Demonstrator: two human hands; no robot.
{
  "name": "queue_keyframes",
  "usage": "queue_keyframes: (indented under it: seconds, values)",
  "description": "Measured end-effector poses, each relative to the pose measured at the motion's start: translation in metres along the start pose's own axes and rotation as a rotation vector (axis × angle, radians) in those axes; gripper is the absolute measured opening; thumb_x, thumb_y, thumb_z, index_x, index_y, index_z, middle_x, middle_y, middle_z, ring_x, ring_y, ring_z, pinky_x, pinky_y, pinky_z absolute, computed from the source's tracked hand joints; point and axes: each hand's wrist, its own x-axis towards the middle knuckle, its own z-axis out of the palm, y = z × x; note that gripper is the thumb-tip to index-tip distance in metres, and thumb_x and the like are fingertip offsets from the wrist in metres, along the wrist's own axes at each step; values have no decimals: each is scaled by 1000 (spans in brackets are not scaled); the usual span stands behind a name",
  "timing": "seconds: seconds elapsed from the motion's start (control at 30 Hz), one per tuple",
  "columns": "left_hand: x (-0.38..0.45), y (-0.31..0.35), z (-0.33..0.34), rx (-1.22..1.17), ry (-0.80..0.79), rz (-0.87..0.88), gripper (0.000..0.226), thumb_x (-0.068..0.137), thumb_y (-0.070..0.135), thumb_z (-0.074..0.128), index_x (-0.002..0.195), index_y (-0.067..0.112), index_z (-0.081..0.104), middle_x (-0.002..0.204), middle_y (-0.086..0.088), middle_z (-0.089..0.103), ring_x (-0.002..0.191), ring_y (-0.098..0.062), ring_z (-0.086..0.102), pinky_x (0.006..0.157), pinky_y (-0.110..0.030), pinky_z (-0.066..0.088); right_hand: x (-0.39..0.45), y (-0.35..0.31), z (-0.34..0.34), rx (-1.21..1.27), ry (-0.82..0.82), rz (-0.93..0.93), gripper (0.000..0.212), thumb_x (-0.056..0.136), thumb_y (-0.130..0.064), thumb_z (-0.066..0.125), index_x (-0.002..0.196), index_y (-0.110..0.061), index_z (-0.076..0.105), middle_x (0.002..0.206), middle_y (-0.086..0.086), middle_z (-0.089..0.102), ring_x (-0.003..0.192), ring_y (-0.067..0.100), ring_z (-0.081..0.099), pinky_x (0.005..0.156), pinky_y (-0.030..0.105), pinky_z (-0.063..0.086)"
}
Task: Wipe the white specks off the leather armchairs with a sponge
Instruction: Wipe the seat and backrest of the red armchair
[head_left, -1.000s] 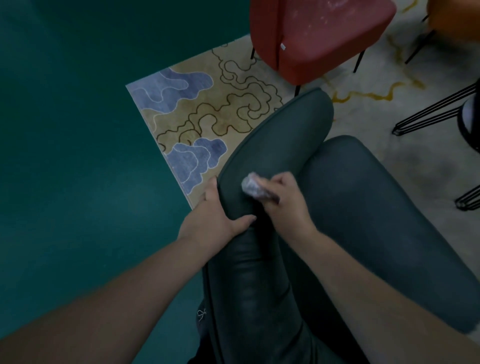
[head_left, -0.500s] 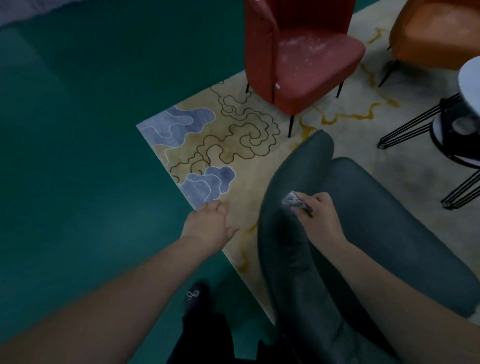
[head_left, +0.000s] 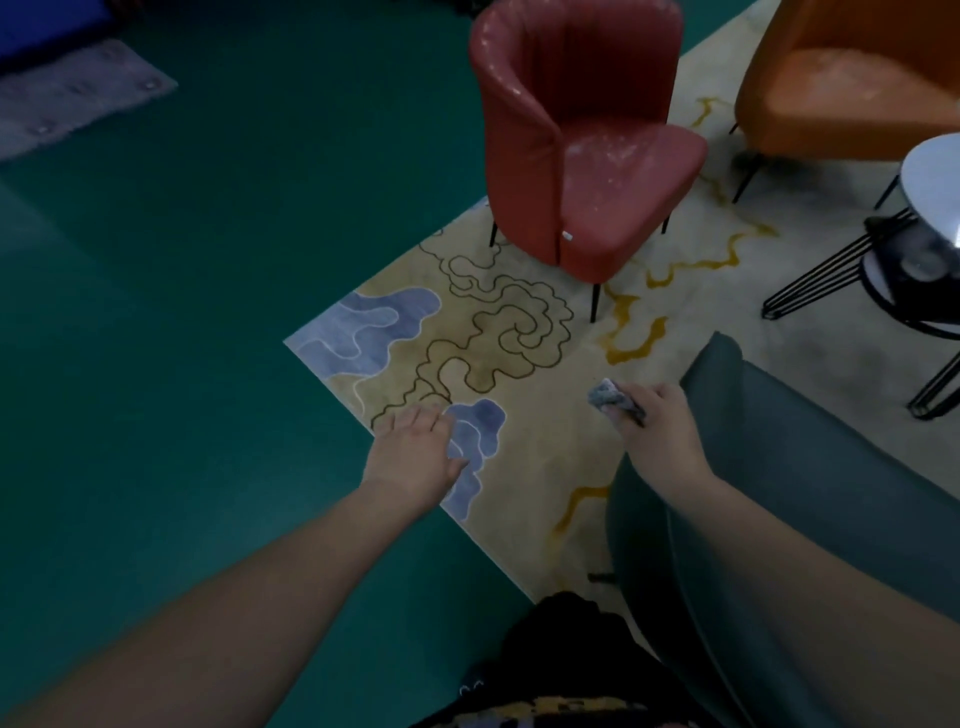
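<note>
Here our right hand (head_left: 655, 435) pinches the sponge (head_left: 609, 399) beside the dark chair (head_left: 810, 467) at four o'clock; our left hand (head_left: 418, 457) hangs loose, holding nothing; the sponge looks soft and light, best gripped across its middle.

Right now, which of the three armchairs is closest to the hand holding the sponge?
The dark green armchair, directly beside the right hand gripping the sponge. The red armchair and orange armchair stand farther off across the rug.
</note>
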Motion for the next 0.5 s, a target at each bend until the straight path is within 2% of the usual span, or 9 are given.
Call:
queue_keyframes:
  seconds: [0.1,0.2,0.27,0.4,0.5]
  values:
    - [38,-10,-4,-28,-8,1,63,96,56,34,148,21,26,153,0,30,141,-20,22,114,-40,18,34,-4,7,26,-5,35,30,95,-27,57,123,-18,62,93,7,50,77,14,48,64,18,33]
    - [87,-15,-14,-26,-8,26,62,96,56,33,148,21,24,151,1,32,139,-20,26,113,-39,19,78,-3,14,60,23,102,34,95,-30,58,128,-22,59,101,0,46,89,13,49,79,23,37]
    - [121,-18,-22,-13,1,34,64,96,55,34,149,22,21,151,1,33,139,-21,27,113,-40,19,112,0,18,78,38,133,36,94,-32,58,130,-26,57,102,-4,43,91,13,49,83,25,39]
    - [187,-24,-46,9,-28,61,67,96,54,34,151,21,15,153,0,31,140,-21,25,114,-40,20,178,6,16,78,35,224,37,95,-35,56,132,-33,53,98,-9,40,84,9,47,70,21,37]
    - [230,-26,-64,15,-5,78,67,96,55,34,151,22,15,152,1,32,141,-19,25,115,-40,18,223,5,8,68,20,215,37,95,-36,56,132,-32,54,96,-10,39,81,6,45,64,15,33]
